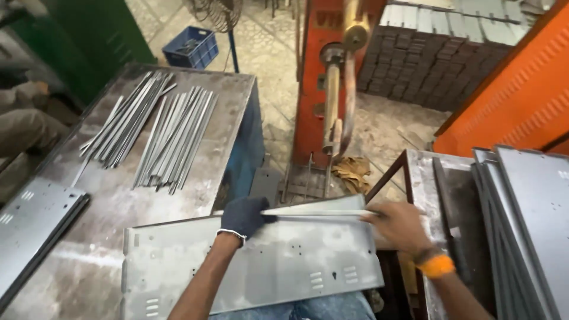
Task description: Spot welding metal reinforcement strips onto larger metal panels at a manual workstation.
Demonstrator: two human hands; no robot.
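A grey sheet-metal panel [278, 264] with small slots lies across my lap and the table edge. Along its far edge rests a long thin metal strip [314, 212]. My left hand [244, 216], in a dark glove, pinches the strip's left part against the panel. My bare right hand [398, 224], with an orange band at the wrist, grips the strip's right end. Just beyond the strip stands a red spot-welding machine [332, 89] with brass-coloured arms.
A steel table [195, 172] at left carries two bundles of metal strips [151, 130] and a stack of panels [32, 222]. More panels [527, 219] lean at right beside an orange cabinet [521, 101]. A blue crate [191, 47] sits on the floor. A seated person [24, 118] is at far left.
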